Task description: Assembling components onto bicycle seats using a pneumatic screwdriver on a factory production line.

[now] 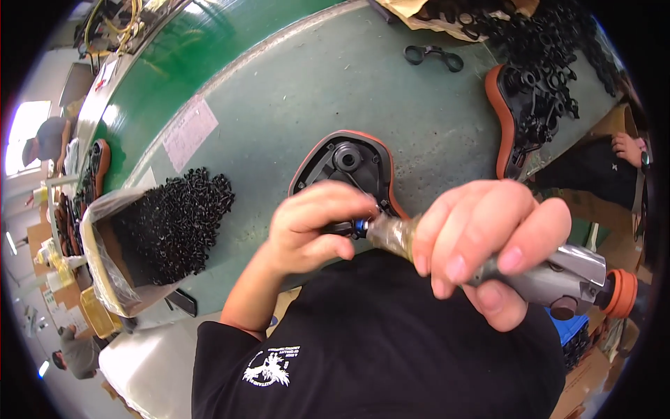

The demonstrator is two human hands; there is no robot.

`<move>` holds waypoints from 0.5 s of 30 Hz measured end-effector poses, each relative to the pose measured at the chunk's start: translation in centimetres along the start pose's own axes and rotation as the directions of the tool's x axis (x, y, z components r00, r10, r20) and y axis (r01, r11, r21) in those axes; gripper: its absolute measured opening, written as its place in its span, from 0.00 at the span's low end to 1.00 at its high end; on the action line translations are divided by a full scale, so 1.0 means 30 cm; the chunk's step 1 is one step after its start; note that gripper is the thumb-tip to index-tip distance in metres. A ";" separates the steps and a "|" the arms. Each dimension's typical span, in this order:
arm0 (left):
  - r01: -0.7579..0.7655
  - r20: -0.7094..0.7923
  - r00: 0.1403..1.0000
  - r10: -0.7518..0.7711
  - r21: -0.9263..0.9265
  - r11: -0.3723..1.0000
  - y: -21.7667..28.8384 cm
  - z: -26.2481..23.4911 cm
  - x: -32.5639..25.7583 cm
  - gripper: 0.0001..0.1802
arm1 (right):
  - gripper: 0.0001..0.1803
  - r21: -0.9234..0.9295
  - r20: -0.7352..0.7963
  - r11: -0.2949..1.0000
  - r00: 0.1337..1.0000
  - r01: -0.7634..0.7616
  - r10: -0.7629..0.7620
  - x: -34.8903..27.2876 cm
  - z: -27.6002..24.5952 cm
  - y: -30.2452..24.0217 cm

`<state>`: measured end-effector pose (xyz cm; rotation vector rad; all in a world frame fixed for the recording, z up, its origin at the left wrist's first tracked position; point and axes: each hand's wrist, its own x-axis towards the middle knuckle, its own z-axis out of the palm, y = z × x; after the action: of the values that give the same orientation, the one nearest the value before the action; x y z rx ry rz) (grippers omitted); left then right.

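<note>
My right hand (488,244) is wrapped round a grey inline power screwdriver (558,279), which lies slantwise with its nose toward the left. Around that nose curves my left hand (310,227), thumb and fingers apart. A blue collar (361,225) and a dark tip show in the gap between them; whether the fingertips touch the tool is unclear. Just beyond both hands, a black moulded housing (347,158) with an orange-red rim lies on the green bench, its ribbed inside and round boss facing up. My left hand and the screwdriver hide its near end.
At left, a plastic-lined box (105,258) lies tipped, black screws (188,223) spilling from it. A paper sheet (190,135) lies beyond. A double-ring black part (433,57) is at the back; a second housing (499,119) and heaped black parts (551,77) lie right, near another person's hand (626,148).
</note>
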<state>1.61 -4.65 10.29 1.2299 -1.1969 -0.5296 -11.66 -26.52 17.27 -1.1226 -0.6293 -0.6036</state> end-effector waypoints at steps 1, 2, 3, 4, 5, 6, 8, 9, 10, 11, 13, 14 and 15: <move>-0.093 0.037 0.996 0.085 0.346 0.934 -0.021 -0.057 0.038 0.32 | 0.20 -0.065 -0.046 0.998 0.999 0.013 -0.016 -0.003 0.004 -0.007; -0.015 0.003 1.000 0.016 0.521 0.853 -0.038 -0.095 0.051 0.35 | 0.20 -0.140 -0.049 0.990 0.999 0.006 -0.013 -0.012 -0.007 0.001; 0.058 -0.043 0.998 -0.039 0.667 0.743 -0.050 -0.120 0.070 0.38 | 0.21 -0.223 -0.052 0.975 0.999 -0.006 -0.006 -0.007 -0.015 0.001; 0.134 -0.034 0.988 -0.148 0.651 0.747 -0.058 -0.137 0.087 0.39 | 0.21 -0.206 -0.031 0.978 0.999 -0.016 0.009 0.004 -0.028 0.014; 0.214 -0.028 0.967 -0.255 0.634 0.743 -0.072 -0.155 0.102 0.39 | 0.20 -0.219 -0.025 0.973 0.998 -0.069 0.065 0.012 -0.029 0.014; 0.167 0.056 0.965 -0.258 0.626 0.762 -0.112 -0.169 0.125 0.36 | 0.20 -0.246 -0.030 0.965 0.996 -0.087 0.082 0.021 -0.023 0.015; 0.139 0.119 0.961 -0.248 0.567 0.812 -0.156 -0.175 0.161 0.36 | 0.18 -0.257 -0.059 0.957 0.991 -0.132 0.121 0.025 -0.016 0.027; 0.124 0.178 0.953 -0.246 0.512 0.850 -0.185 -0.180 0.165 0.36 | 0.18 -0.239 -0.077 0.958 0.987 -0.158 0.143 0.022 -0.014 0.042; 0.079 0.198 0.963 -0.185 0.449 0.890 -0.221 -0.183 0.159 0.32 | 0.17 -0.227 -0.133 0.955 0.977 -0.191 0.164 0.026 0.004 0.053; 0.083 0.184 0.966 -0.183 0.449 0.890 -0.247 -0.186 0.142 0.32 | 0.17 -0.223 -0.121 0.955 0.978 -0.196 0.172 0.029 0.003 0.069; 0.042 0.143 0.986 -0.091 0.313 0.949 -0.263 -0.178 0.120 0.27 | 0.17 -0.253 -0.121 0.944 0.975 -0.210 0.185 0.031 -0.004 0.105; 0.067 0.088 0.991 -0.097 0.296 0.953 -0.272 -0.167 0.109 0.24 | 0.17 -0.240 -0.138 0.943 0.970 -0.229 0.200 0.032 0.005 0.118; 0.075 0.064 0.993 -0.098 0.296 0.952 -0.277 -0.160 0.099 0.24 | 0.17 -0.232 -0.120 0.943 0.969 -0.238 0.215 0.034 0.009 0.131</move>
<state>9.21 -7.77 4.49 1.5314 -1.3261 -0.4791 -8.18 -25.15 15.65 -1.3687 -0.3428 -0.5409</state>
